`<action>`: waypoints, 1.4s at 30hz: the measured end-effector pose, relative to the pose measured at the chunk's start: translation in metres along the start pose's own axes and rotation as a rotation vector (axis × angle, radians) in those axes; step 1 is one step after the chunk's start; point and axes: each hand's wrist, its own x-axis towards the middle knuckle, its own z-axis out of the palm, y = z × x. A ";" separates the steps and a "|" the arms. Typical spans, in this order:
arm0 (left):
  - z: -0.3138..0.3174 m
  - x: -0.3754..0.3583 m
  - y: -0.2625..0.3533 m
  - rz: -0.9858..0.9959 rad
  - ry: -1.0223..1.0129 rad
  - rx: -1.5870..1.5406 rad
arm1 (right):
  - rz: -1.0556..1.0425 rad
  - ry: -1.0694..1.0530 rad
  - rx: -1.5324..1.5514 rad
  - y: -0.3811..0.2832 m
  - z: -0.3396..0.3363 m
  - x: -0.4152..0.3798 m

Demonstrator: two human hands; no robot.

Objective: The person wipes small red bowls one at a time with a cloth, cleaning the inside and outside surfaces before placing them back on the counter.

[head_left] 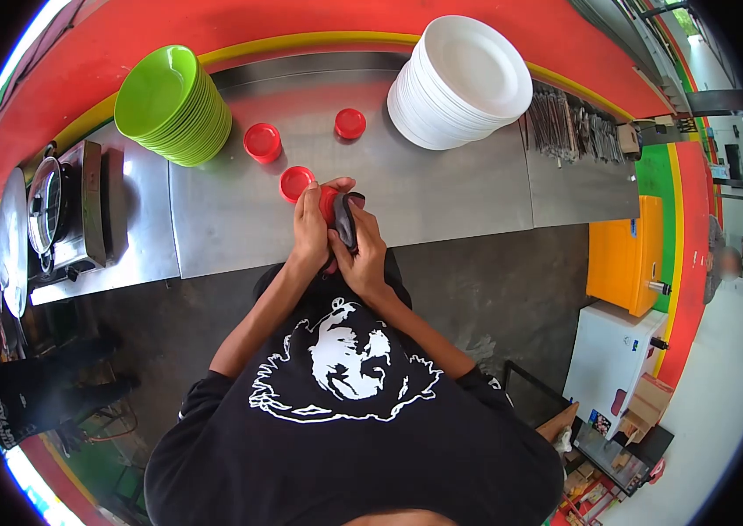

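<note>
My left hand [310,226] is closed around a small red container [329,203] at the front edge of the steel counter [442,197]. Against its right side, my right hand [364,245] grips a dark cloth [344,224]. A red lid-like piece [297,184] lies just beyond my left fingers. Farther back on the steel stand a red container [263,142] and, to its right, another small red one [350,124]. Whether the held container is open at the top is hidden by my fingers.
Green plates [174,105] are stacked at the back left, white plates [459,83] at the back right. Beyond them lies cutlery [573,127]. A stove with a lidded pan [45,206] is at the left. An orange box [624,254] stands right of the counter.
</note>
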 end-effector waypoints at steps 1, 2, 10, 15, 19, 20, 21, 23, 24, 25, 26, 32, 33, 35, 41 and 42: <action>-0.003 0.000 0.001 -0.008 0.012 -0.006 | 0.007 0.010 0.003 -0.001 0.003 -0.001; -0.006 0.001 0.003 -0.014 0.025 -0.013 | 0.011 0.017 0.006 -0.001 0.006 -0.001; -0.022 0.008 0.019 0.196 0.033 0.191 | 0.671 0.194 0.545 0.000 0.020 0.008; -0.033 -0.001 0.036 0.392 -0.257 0.766 | 1.064 -0.001 1.012 0.031 0.014 0.019; -0.044 -0.002 0.039 0.494 -0.385 0.955 | 1.062 -0.193 0.968 0.049 0.001 0.025; -0.045 -0.003 0.042 0.498 -0.410 0.991 | 1.082 -0.219 0.979 0.049 -0.003 0.027; -0.044 -0.004 0.046 0.487 -0.430 1.002 | 1.102 -0.247 0.989 0.047 -0.007 0.030; -0.044 -0.005 0.052 0.469 -0.468 1.024 | 1.105 -0.271 0.994 0.046 -0.010 0.031; -0.050 -0.003 0.051 0.469 -0.464 1.015 | 1.089 -0.269 0.988 0.046 -0.010 0.031; -0.059 -0.001 0.046 0.470 -0.460 1.005 | 1.073 -0.267 0.983 0.046 -0.010 0.031; -0.064 0.002 0.043 0.471 -0.454 0.995 | 1.026 -0.285 0.946 0.046 -0.009 0.032; -0.075 -0.006 0.038 0.282 -0.282 0.627 | 0.840 -0.255 0.790 0.037 0.015 0.038; -0.076 -0.006 0.040 0.261 -0.278 0.617 | 0.816 -0.252 0.765 0.040 0.020 0.037; -0.080 -0.007 0.045 0.218 -0.268 0.598 | 0.775 -0.247 0.689 0.045 0.029 0.036; -0.109 0.012 0.037 0.342 -0.258 0.886 | 0.650 -0.261 0.331 0.057 0.048 0.038; -0.112 0.014 0.033 0.374 -0.236 0.904 | 0.620 -0.240 0.271 0.059 0.053 0.038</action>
